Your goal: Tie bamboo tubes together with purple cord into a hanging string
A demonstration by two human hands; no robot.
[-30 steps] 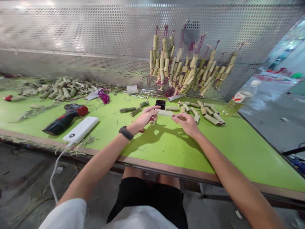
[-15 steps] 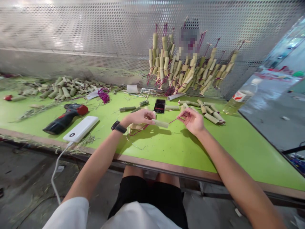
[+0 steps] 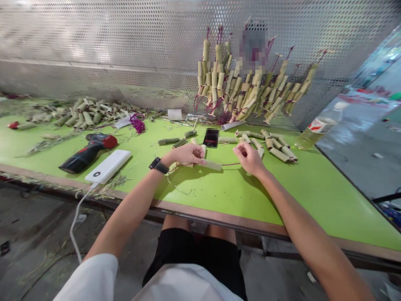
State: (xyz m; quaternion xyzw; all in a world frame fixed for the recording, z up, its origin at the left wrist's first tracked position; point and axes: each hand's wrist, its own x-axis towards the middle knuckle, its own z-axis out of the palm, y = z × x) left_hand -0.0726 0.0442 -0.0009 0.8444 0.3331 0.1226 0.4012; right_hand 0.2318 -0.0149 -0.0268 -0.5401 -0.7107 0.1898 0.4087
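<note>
My left hand [image 3: 189, 154], with a black watch on its wrist, is closed on a pale bamboo piece [image 3: 213, 165] just above the green table. A thin dark red string [image 3: 231, 164] runs out of the piece's right end to my right hand [image 3: 247, 157], whose fingers are pinched on it. More of the string shows left of my left hand, near another pale piece that is partly hidden. Behind my hands lies a dark phone [image 3: 211, 139], with a bamboo tube [image 3: 227, 140] at its right.
Strung bamboo pieces [image 3: 238, 92] hang on the perforated metal wall. A drill [image 3: 89, 152], a white power bank [image 3: 108, 167] and a bamboo pile [image 3: 84, 113] are on the left. Loose bamboo [image 3: 277, 147] and a bottle [image 3: 322, 126] stand or lie right.
My right hand has turned, and its fingers have moved slightly left. The string between my hands now runs nearly level instead of slanting up to the right. My left hand still holds the bamboo piece.
</note>
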